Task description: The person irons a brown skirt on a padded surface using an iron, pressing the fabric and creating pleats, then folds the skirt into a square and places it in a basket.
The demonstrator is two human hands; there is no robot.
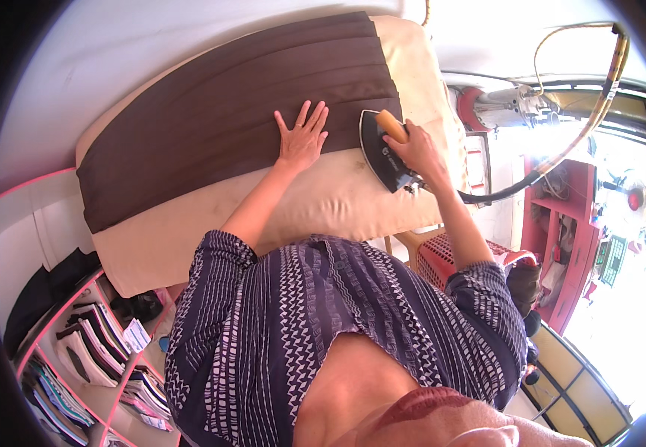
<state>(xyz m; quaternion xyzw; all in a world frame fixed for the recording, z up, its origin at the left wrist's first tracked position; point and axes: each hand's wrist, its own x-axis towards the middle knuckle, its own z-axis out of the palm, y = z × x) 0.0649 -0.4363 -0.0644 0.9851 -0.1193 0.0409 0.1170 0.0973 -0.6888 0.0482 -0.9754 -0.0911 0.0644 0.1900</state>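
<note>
A long piece of dark brown pleated fabric [211, 117] is spread over a padded ironing table with a beige cloth cover [323, 195]. My left hand [301, 137] presses flat on the fabric near its front edge, fingers spread, gripping nothing. Off to its right, my right hand [418, 151] is closed around the orange handle of a steam iron [381, 151]. The iron's nose overlaps the right end of the fabric, while its rear is over the beige cover. Its soleplate is hidden from above.
A hose [529, 179] loops from the iron towards the upper right, near a metal boiler-like tank [490, 106]. Shelves with folded fabrics [88, 346] stand at lower left. A red plastic basket [440, 260] sits by my right forearm, with a pink cabinet [571, 246] beyond.
</note>
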